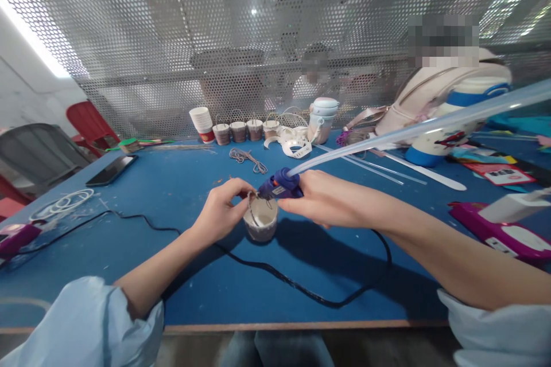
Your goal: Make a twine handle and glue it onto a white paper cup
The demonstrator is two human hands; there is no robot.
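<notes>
A small grey-brown cup [261,228] stands on the blue table in front of me. My left hand [220,206] is at its left rim, fingers closed in a pinch on a thin grey cord [251,206] that hangs down inside the cup. In my right hand [316,198] is a blue hot glue gun [280,184], its nozzle at the cup's far rim near my left fingertips. A long clear glue stick [387,136] sticks out of its back toward the upper right. My fingers hide part of the rim.
Wrapped cups [238,132], stacked paper cups [201,124] and a lidded bottle [323,120] line the back. A cord bundle [248,159] lies mid-table. A black cable [301,285] loops in front of the cup. Phone [112,171] left; purple power strip [495,232] right.
</notes>
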